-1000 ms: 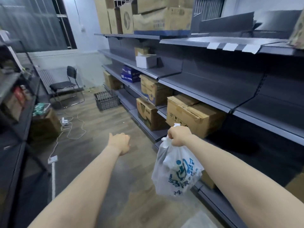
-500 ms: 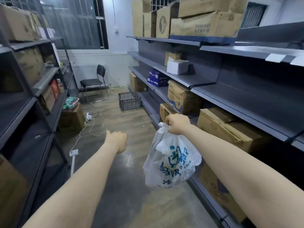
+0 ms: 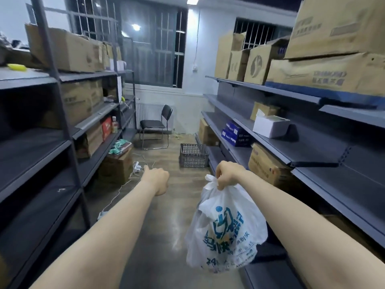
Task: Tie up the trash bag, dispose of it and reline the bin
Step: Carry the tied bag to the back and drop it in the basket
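Note:
A full white trash bag (image 3: 225, 232) with blue print hangs in the aisle, knotted at its top. My right hand (image 3: 228, 175) grips the knot and holds the bag clear of the floor. My left hand (image 3: 157, 181) is out in front at about the same height, fingers curled into a fist, holding nothing. No bin shows in the head view.
Grey shelving (image 3: 312, 155) with cardboard boxes lines the right side, and a dark rack (image 3: 62, 113) with boxes lines the left. Ahead on the floor stand a wire basket (image 3: 193, 155), a black chair (image 3: 155, 126), a cardboard box (image 3: 116, 167) and white cables with a power strip (image 3: 137, 166).
The view has swung left and up from the right shelves to look down the aisle. The bag stays in my right hand; my left hand stays curled in front.

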Available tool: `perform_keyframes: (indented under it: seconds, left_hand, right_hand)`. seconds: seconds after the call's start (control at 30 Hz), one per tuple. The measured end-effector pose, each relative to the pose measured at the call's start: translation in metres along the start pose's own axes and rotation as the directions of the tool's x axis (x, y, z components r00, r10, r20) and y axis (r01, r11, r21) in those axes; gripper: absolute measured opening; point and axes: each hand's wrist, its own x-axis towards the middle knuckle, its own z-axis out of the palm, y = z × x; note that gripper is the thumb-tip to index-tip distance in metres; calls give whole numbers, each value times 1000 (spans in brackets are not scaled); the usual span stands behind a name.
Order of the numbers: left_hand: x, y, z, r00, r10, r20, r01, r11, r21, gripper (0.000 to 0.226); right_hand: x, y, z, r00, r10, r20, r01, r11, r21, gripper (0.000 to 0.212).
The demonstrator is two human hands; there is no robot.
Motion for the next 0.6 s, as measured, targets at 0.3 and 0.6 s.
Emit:
perform_keyframes:
  seconds: [0.3, 0.6]
  left_hand:
    - [118, -6, -1, 1000, -17, 12, 17, 999, 36, 31]
    - [288, -32, 13, 1000, -16, -2, 16, 1000, 12, 31]
  right_hand:
    - [127, 35, -17, 981, 46, -187, -33, 997, 71, 11]
    - [281, 59, -54, 988, 108, -113, -111, 994, -18, 27]
